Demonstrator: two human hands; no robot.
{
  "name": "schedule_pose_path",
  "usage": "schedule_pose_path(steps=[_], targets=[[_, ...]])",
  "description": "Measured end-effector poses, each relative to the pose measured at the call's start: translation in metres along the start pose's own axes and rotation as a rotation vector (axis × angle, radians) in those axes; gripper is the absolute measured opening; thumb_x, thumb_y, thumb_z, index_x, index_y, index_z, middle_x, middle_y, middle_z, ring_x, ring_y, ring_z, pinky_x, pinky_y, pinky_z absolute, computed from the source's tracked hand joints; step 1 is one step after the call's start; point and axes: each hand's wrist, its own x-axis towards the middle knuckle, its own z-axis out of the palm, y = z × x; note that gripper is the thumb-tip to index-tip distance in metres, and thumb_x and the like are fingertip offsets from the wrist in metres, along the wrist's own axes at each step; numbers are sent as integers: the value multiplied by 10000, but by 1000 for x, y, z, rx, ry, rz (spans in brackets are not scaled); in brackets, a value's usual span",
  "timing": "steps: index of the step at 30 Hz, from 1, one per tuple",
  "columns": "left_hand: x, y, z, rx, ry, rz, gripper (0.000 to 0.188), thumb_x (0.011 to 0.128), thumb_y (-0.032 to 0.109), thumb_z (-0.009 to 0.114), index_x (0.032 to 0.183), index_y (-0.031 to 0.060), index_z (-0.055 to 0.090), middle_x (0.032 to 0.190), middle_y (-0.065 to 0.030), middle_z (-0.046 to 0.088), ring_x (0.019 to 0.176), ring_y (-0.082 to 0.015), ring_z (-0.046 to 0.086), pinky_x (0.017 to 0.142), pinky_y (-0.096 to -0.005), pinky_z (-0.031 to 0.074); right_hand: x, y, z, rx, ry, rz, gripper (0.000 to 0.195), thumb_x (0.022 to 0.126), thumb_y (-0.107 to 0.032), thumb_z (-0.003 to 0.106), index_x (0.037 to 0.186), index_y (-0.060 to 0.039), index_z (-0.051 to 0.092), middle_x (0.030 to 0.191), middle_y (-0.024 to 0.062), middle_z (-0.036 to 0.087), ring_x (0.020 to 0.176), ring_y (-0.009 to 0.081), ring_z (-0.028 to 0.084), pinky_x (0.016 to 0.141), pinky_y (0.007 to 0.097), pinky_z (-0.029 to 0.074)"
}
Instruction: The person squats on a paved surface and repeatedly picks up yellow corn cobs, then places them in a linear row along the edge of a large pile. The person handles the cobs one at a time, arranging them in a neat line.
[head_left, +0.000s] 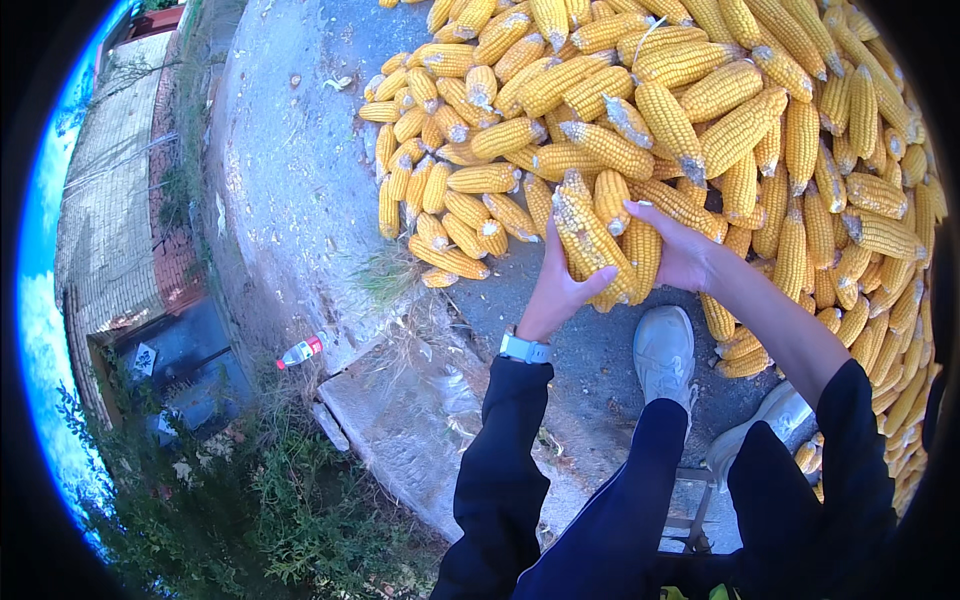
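Observation:
Between my two hands, above the near edge of a large heap of husked corn cobs (682, 60), several yellow cobs are held together. My left hand (566, 281), with a pale watch on its wrist, grips the left side of the bunch, its thumb across a corn cob (589, 232) with uneven kernels. My right hand (679, 244) closes on the right side of the bunch, its thumb near the tip of a smaller corn cob (612, 199). Another corn cob (643, 255) lies against the right palm. The fingers beneath the cobs are mostly hidden.
My shoes (665, 352) stand on concrete close to the heap, which curves round to the right. A plastic bottle (302, 351) with a red cap lies at the left. Green shrubs (322, 495) border the slab's broken edge. A metal frame (697, 510) shows between my legs.

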Motion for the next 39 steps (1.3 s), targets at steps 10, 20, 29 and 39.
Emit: schedule_pose_path(steps=[10, 20, 29, 39], targets=[[-2, 99, 97, 76, -141, 241, 1107, 575, 320, 767, 1341, 59, 11, 1289, -166, 230, 1157, -254, 357, 942, -373, 356, -171, -42, 38, -240, 33, -359, 581, 789, -282, 614, 1254, -80, 331, 1196, 56, 452, 1080, 156, 466, 897, 320, 409], [-94, 262, 349, 101, -1113, 500, 1042, 614, 367, 720, 1326, 25, 41, 1264, -188, 249, 1092, -267, 415, 865, -350, 429, -520, 117, 115, -292, 416, -1412, 630, 777, -265, 630, 1274, -69, 296, 1213, 67, 433, 1123, 157, 411, 976, 318, 307], [-419, 293, 490, 167, -1999, 683, 948, 611, 220, 732, 1328, 35, 140, 1242, -157, 302, 1148, -250, 358, 945, -361, 337, -595, 475, 180, 408, 617, -1968, 564, 810, -378, 552, 1240, -83, 338, 1212, 76, 440, 1109, 203, 452, 962, 376, 350], [-619, 95, 448, 348, -2472, 356, 905, 655, 304, 711, 1335, 70, 161, 1279, -185, 287, 1207, -285, 298, 997, -385, 260, -463, 735, 154, 993, 552, -2177, 583, 805, -403, 551, 1258, -111, 328, 1215, 81, 433, 1123, 224, 433, 983, 404, 311]])
